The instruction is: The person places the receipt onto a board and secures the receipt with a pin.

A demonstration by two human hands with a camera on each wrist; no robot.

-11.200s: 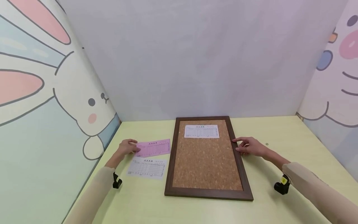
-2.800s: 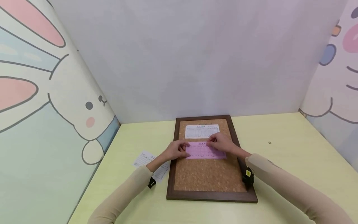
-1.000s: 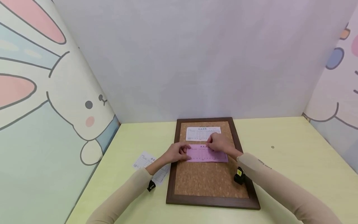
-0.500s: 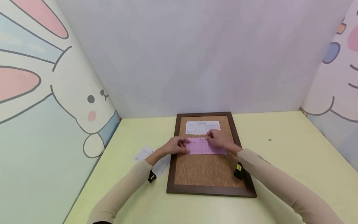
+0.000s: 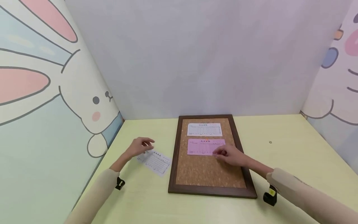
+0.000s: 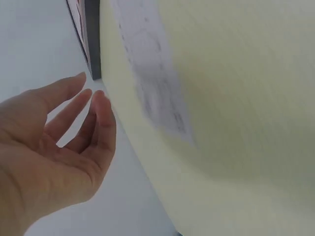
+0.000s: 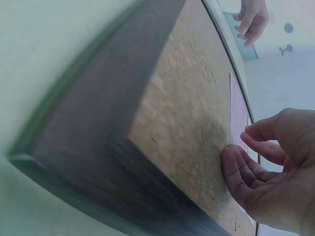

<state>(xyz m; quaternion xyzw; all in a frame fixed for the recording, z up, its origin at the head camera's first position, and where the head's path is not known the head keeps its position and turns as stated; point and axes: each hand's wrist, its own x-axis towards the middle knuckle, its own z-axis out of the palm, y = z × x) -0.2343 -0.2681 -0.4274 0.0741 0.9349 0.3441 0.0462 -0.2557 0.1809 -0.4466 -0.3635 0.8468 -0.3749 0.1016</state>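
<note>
A pink printed slip (image 5: 202, 147) lies on the brown-framed cork board (image 5: 207, 174), with a small red pin (image 5: 206, 140) at its top edge. Above it on the cork is a white printed slip (image 5: 204, 129). My right hand (image 5: 230, 155) hovers by the pink slip's lower right corner, fingers loosely bent, nothing visible between them. To the left of the board, my left hand (image 5: 139, 147) is over the upper left end of a second white slip (image 5: 156, 163) on the table. In the left wrist view, the fingers (image 6: 101, 123) are relaxed and hold nothing, apart from the blurred paper.
A tiny ring-like object (image 5: 270, 142) lies on the pale yellow table (image 5: 279, 161), right of the board. A grey wall (image 5: 195, 62) rises behind the table. Side panels with cartoon animals, such as a rabbit (image 5: 84, 102), flank it.
The pink slip moved from the table onto the cork, where both hands held it. Now both hands are off it: the left over the loose white slip, the right drawn back toward the lower right.
</note>
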